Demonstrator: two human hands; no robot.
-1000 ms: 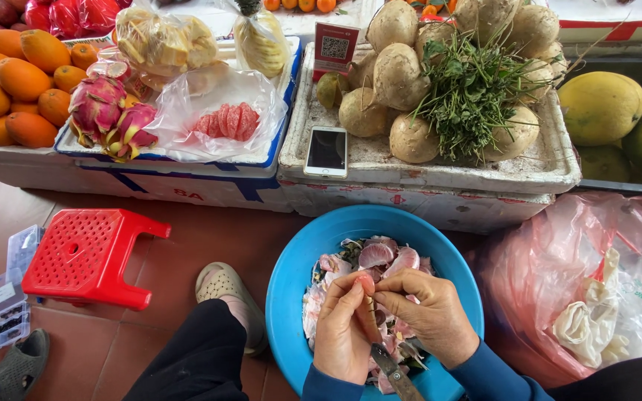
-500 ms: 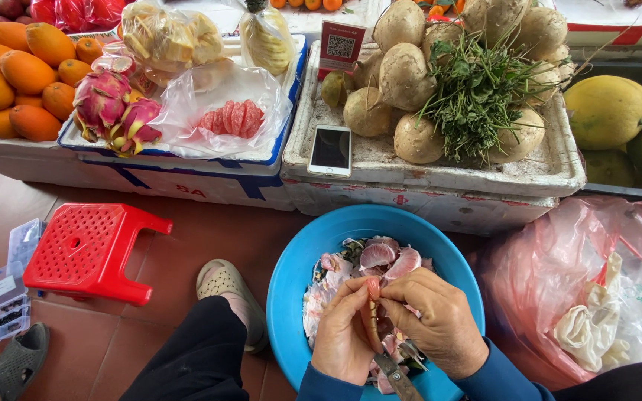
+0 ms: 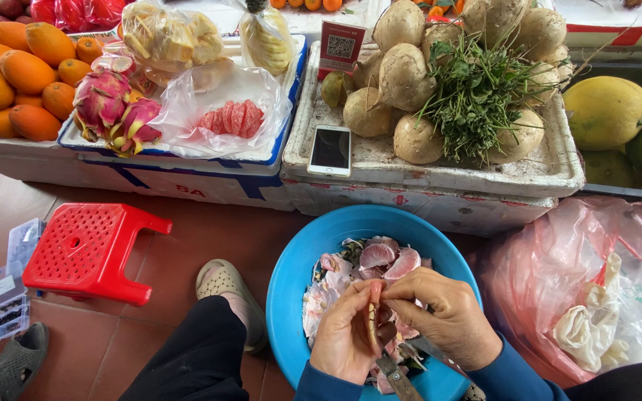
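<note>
In the head view, a thin pinkish segment (image 3: 372, 315) is pinched upright between both hands over the blue basin (image 3: 291, 275). The left hand (image 3: 345, 338) is closed round its lower part, and the right hand (image 3: 440, 315) is closed on its top edge with the fingertips. A knife (image 3: 397, 377) lies under the hands, its blade pointing towards the near rim; which hand steadies it cannot be told.

Compared with half a second ago, the segment is raised a little and turned more on edge, and the hands are drawn closer together, so a strip of skin is judged to be coming away. Peels (image 3: 380, 256) and pulp are heaped in the basin as before.

Beyond the basin, a phone (image 3: 331, 150) lies on a white foam box (image 3: 484, 174) beside tubers (image 3: 403, 67) and greens (image 3: 477, 93). Peeled pink wedges (image 3: 232, 119) rest in a clear bag to the left. A red stool (image 3: 87, 249) stands on the floor, a pink bag (image 3: 588, 297) to the right.
</note>
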